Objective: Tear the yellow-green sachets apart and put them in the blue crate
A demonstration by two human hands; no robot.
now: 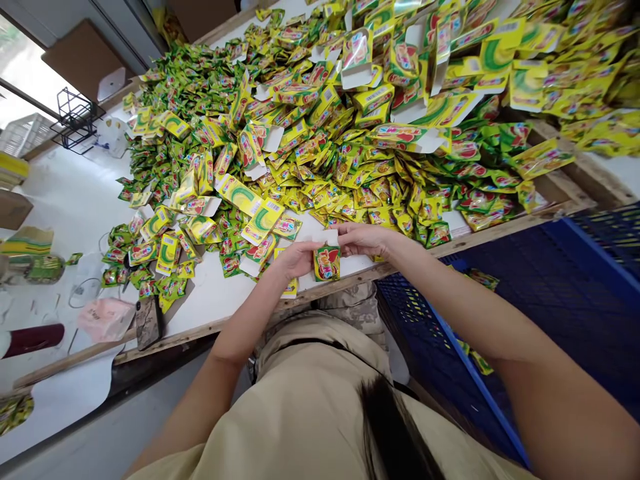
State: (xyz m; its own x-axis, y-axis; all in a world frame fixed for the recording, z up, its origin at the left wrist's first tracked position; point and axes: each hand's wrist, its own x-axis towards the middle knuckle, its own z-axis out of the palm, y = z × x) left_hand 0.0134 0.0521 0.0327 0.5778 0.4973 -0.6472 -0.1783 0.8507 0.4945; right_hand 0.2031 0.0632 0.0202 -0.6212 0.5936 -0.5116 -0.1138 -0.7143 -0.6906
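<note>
Close to the table's front edge, my left hand (296,260) grips a small printed carton (327,264), green and yellow with red lettering. Its white flap stands up at the top. My right hand (363,240) is at the carton's upper right, fingers closed against its flap end; whether a packet is between those fingers is hidden. Just beyond both hands lie yellow sachets (383,190) in a heap. Yellow cartons (263,220), some with white flaps out, lie to the left of my left hand among green sachets (230,257).
A large pile of green sachets (185,87) and cartons covers the table's far side. Blue plastic crates (565,267) stand at the right, below the wooden table edge (480,237). At left are a phone (149,323), a pink bag (106,319) and a black wire rack (75,120).
</note>
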